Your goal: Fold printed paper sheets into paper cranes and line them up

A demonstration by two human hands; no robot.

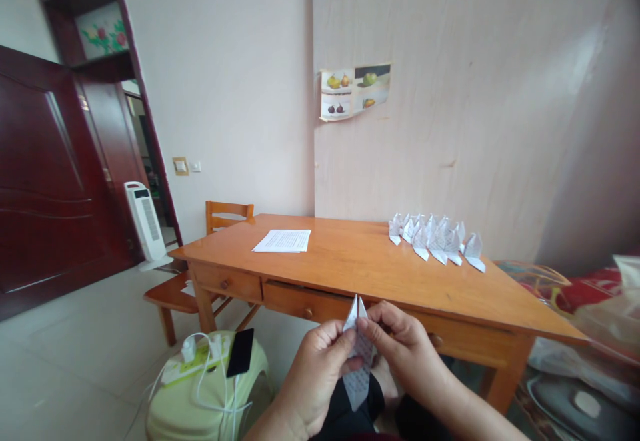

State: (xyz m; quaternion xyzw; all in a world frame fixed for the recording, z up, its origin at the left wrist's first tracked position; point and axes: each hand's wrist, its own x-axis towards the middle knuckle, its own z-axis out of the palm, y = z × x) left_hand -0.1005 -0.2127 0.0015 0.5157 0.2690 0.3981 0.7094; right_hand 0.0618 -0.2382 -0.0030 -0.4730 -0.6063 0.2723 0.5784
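A folded piece of printed paper (356, 388) is held between both hands in front of the table, with two narrow points at its top and a wider pointed end hanging down. My left hand (320, 368) grips its left side, thumb across the front. My right hand (400, 338) pinches the upper right part near the two points. On the right of the wooden table (345, 254) stand several folded paper pieces (440, 238) in a cluster. A stack of printed sheets (283, 241) lies flat on the table's left half.
Below left, a pale green stool (195, 414) carries a power strip, white cables and a black phone (241, 352). A wooden chair (173, 294) is at the table's left end. Plastic bags (570, 361) lie at the right. One drawer (305, 301) sits slightly open.
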